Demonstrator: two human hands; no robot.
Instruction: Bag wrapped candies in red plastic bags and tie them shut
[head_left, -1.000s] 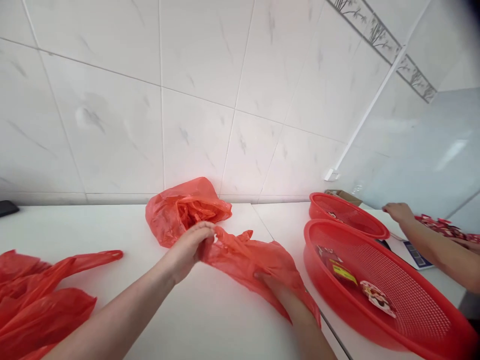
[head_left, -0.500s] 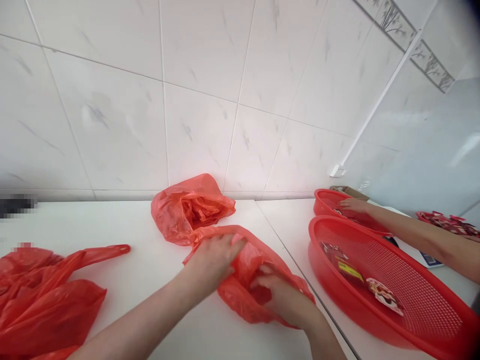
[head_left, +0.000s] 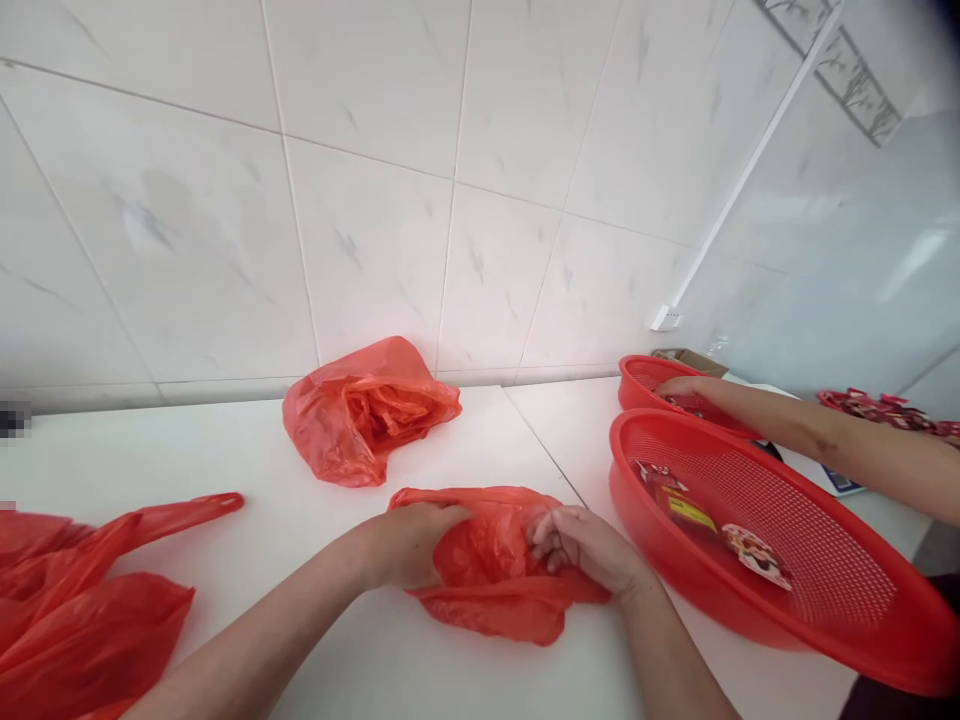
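A thin red plastic bag lies on the white table in front of me, its mouth facing up and spread between my hands. At its left side my left hand grips the rim, thumb on top and the other fingers mostly hidden by the plastic. My right hand holds the opposite side, its fingers curled inward at the mouth. Beyond them, a crumpled red bag rests against the tiled wall. More red plastic bags are heaped at the left, one handle sticking out.
A large red mesh basket at the right holds several printed packets. Behind it, another person's hand reaches into a smaller red basket. A cardboard box and more packets are farther back.
The bag under my hands has separated from the crumpled one behind and come nearer. My hands have moved apart to its two sides, widening its mouth.
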